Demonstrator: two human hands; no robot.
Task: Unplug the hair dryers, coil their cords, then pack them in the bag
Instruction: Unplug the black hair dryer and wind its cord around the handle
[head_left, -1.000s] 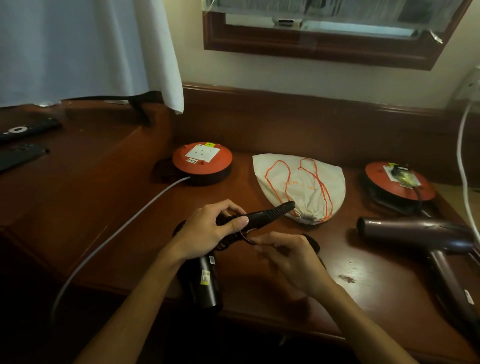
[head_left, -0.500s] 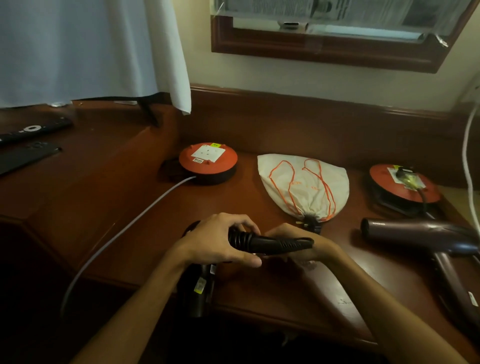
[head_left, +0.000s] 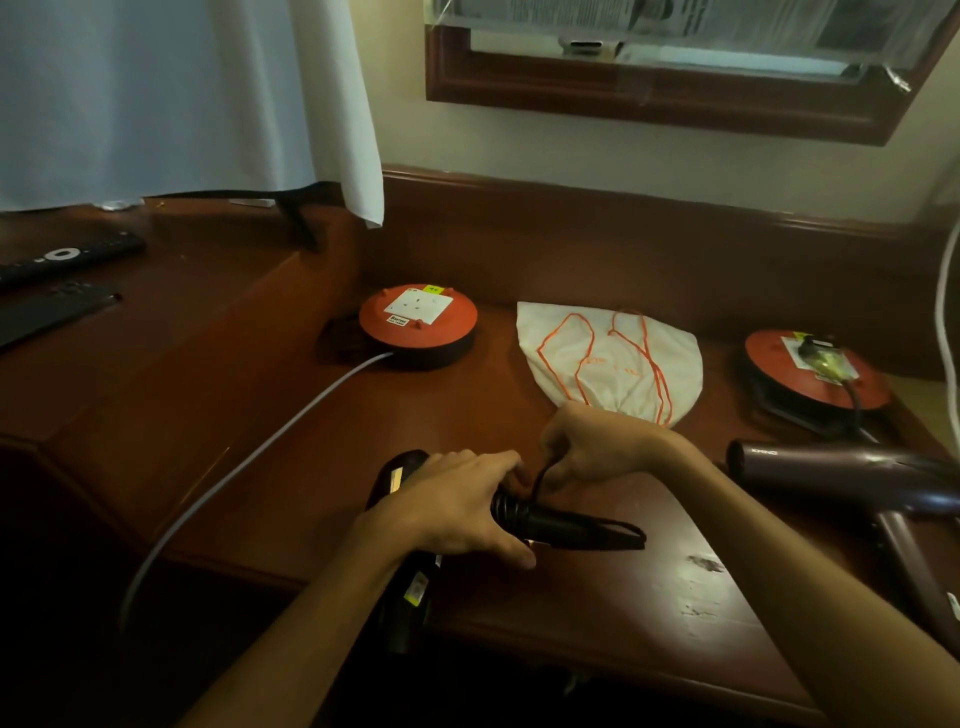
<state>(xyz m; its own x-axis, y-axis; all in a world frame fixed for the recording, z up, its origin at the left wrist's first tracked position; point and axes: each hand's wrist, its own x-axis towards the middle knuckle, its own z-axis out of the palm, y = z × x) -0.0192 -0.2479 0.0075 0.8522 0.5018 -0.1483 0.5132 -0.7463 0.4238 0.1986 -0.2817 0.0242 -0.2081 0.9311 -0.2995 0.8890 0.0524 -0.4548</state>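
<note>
A black hair dryer lies at the desk's front edge, its handle pointing right with black cord wound around it. My left hand grips the dryer at the wound part. Just behind it, my right hand pinches the black cord above the handle. A white drawstring bag with orange cords lies flat behind my hands. A purple hair dryer rests at the right, its cord running to the right orange reel, where its plug sits in the socket.
A second orange extension reel with a white socket stands at the back left, its grey cable trailing off the desk's front. Two remotes lie on the raised ledge at the left. A white cable hangs at the right wall.
My right hand moved from under the handle's tip up behind it and now pinches the cord. More turns of cord sit on the handle. My left hand keeps its grip.
</note>
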